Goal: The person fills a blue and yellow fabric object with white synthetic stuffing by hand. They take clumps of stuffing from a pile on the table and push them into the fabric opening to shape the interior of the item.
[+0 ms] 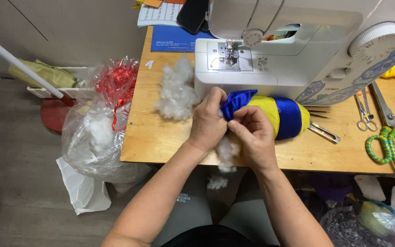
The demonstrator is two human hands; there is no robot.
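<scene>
Your left hand point(208, 121) pinches the gathered blue mouth of the cushion point(270, 116), its grip closed tight on the fabric to hold the opening steady, while your right hand point(251, 137) closes on the same edge with a tuft of white stuffing point(226, 153) below it. The cushion lies near the tabletop point(161, 142) front edge, at six o'clock from the sewing machine point(298, 45). It is glossy blue-and-yellow satin, plump and tubular. A fluffy fibre heap point(176, 91) waits at nine o'clock.

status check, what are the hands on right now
Left hand and right hand both pinch blue-and-yellow fabric tube. White stuffing at its open end. Sewing machine close behind.
</scene>
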